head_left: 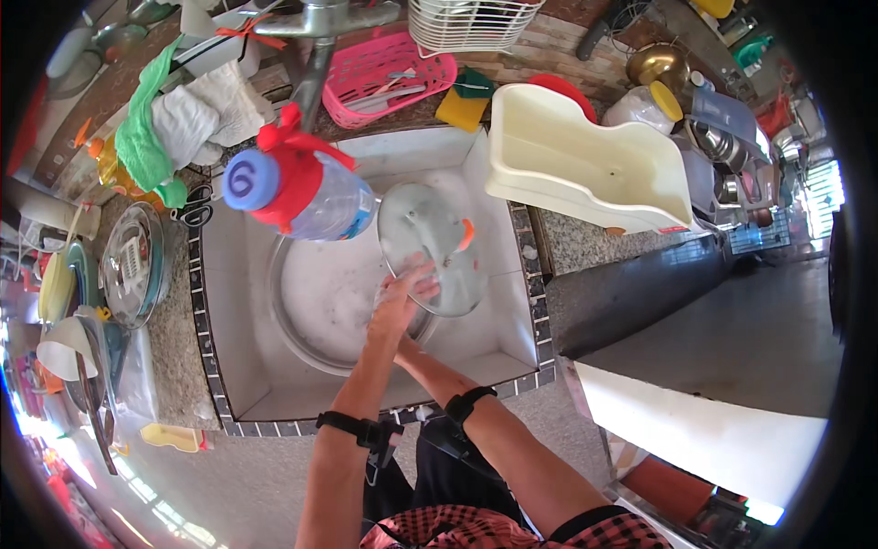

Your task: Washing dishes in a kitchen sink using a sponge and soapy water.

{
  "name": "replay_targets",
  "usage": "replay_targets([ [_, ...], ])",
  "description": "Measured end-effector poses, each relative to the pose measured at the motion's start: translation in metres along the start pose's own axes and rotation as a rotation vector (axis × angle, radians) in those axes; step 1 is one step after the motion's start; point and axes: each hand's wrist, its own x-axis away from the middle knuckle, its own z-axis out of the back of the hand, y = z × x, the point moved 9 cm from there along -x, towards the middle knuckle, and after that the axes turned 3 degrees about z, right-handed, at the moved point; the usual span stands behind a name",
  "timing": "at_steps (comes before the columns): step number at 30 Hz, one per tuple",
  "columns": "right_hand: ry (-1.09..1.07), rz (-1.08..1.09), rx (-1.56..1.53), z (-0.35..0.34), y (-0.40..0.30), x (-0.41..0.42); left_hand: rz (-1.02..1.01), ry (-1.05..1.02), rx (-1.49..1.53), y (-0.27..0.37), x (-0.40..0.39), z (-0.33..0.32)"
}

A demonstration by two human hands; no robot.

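A clear glass pot lid (431,240) with an orange mark is tilted over the right part of a tiled sink (236,343). My left hand (406,285) grips the lid at its lower left edge, some fingers showing through the glass. My right forearm crosses under the left one, and my right hand (405,343) is mostly hidden behind it, so its grasp does not show. Below the lid a round metal basin (281,322) holds water covered with white suds. An upturned plastic bottle (322,199) with a purple cap and red wrapping hangs over the basin's upper left.
Beyond the sink are a metal faucet (321,62), a pink basket (387,75) and a yellow sponge (459,112). A cream plastic container (590,165) stands at the back right. Scissors (197,206) and another glass lid (132,264) lie left; a metal-topped surface (720,329) is at right.
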Motion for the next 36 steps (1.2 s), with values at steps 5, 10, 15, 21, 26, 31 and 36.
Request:
replay_targets([
  [5, 0.372, 0.114, -0.474, 0.023, -0.034, -0.001, -0.061, 0.048, -0.064, 0.019, 0.028, 0.016],
  [10, 0.442, 0.034, -0.210, 0.040, -0.026, 0.009, -0.021, 0.060, -0.048, 0.028, 0.056, -0.008],
  [15, 0.289, 0.014, -0.130, 0.044, -0.020, 0.024, -0.061, 0.086, -0.057, 0.049, 0.103, 0.002],
  [21, 0.092, 0.000, -0.042, 0.039, -0.037, 0.013, -0.203, 0.149, -0.047, 0.101, 0.155, 0.041],
  [26, -0.095, -0.034, 0.073, 0.041, -0.058, 0.011, -0.301, 0.220, -0.146, 0.147, 0.183, 0.073],
  [31, -0.341, -0.149, 0.498, 0.034, -0.002, -0.002, -0.308, 0.239, -0.302, 0.164, 0.185, 0.094],
  [36, -0.106, 0.056, 0.693, 0.056, -0.012, -0.025, -0.274, 0.274, -0.388, 0.166, 0.183, 0.114],
])
